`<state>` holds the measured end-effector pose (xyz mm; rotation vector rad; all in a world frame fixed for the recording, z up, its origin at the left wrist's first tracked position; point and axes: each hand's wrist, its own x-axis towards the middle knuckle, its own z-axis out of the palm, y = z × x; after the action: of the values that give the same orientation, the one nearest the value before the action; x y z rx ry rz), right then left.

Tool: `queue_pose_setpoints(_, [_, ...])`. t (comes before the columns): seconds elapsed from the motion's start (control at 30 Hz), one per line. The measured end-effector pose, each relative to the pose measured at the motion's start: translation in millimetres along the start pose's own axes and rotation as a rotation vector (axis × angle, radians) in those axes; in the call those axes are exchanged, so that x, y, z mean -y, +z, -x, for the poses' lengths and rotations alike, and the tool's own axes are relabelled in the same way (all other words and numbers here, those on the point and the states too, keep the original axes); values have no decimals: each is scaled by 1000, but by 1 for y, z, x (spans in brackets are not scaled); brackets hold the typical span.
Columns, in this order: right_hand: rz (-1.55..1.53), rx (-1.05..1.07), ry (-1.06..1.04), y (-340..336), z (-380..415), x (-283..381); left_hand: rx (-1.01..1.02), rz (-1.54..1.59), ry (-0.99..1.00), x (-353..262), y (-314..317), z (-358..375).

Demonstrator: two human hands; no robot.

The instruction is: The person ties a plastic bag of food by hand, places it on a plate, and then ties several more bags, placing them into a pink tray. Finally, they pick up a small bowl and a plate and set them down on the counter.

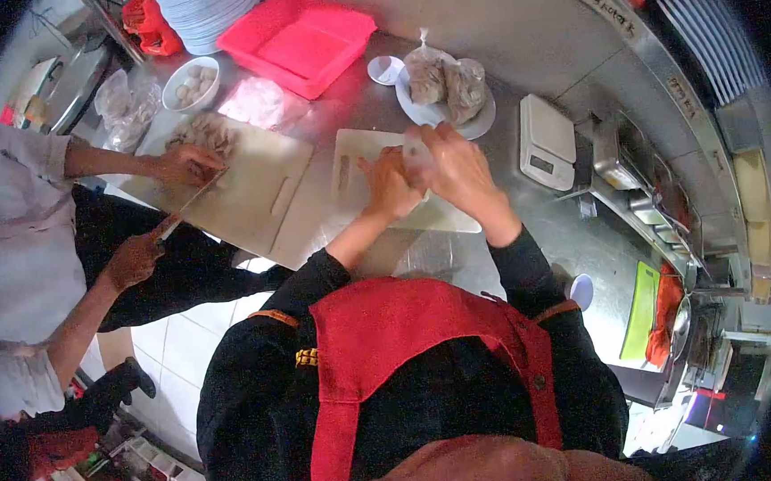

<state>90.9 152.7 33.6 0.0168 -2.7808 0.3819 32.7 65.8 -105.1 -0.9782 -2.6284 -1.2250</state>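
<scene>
Worktop [545, 220]: steel, running along the wall and carrying everything, largest thing in play.
Big board [248, 192]: a co-worker is slicing there, one hand [182, 165] pinning pale pieces, the other [132, 258] working a knife [188, 205]; well apart from our person's hands.
Red tray [300, 39]: sitting at the back, untouched.
Small board [366, 157]: lying right under both hands, so anything slipping is landing on it; keeping the work low over it looks wise.
Plate [476, 127]: holding two tied bags [446, 84], just behind the hands.
Scale [547, 140]: waiting near the right wrist.
Right hand [461, 173]: grip closing over a small clear bag [415, 153].
Left hand [391, 185]: fingers pinching the same bag from the other side.
Tip: both hands should be pulling evenly, gently, so the thin plastic isn't tearing.
</scene>
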Motion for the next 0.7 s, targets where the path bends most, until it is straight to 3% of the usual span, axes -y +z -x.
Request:
queue_pose_setpoints(0.03, [4,-3,4,8,-1,-9,54,-61,-26,-5,-3,0])
queue_pose_setpoints(0.1, [-262,-83,-277,16,-5,-26,65,-56,-15,-20,-17,-2])
queue_pose_setpoints(0.23, [-375,-137,-193,-25,-5,-7,67,-15,-55,4,0,-3])
queue_pose_setpoints(0.3, [-417,-36,104,-51,-4,2,42,-122,-20,12,10,-1])
queue_pose_setpoints(0.33, [-362,-235,-1,-50,-6,2,8,-233,11,15,15,-1])
queue_pose_setpoints(0.37, [-345,-256,24,-35,-8,-8,23,-224,43,20,22,0])
queue_pose_setpoints(0.43, [-177,-231,-246,10,-3,-36,-137,-66,105,26,36,3])
queue_pose_setpoints(0.5, [-371,116,-187,27,0,-36,-174,355,-10,20,43,8])
queue_pose_setpoints(0.53, [-403,82,-121,22,0,-33,-61,163,74,26,38,5])
queue_pose_setpoints(0.57, [-434,40,-55,13,2,-30,-127,-1,169,51,60,6])
queue_pose_setpoints(0.63, [-473,-25,-65,-3,4,-31,81,167,172,-7,-8,-3])
queue_pose_setpoints(0.7, [-510,-63,-14,-8,17,-33,118,184,197,-8,-11,-3])
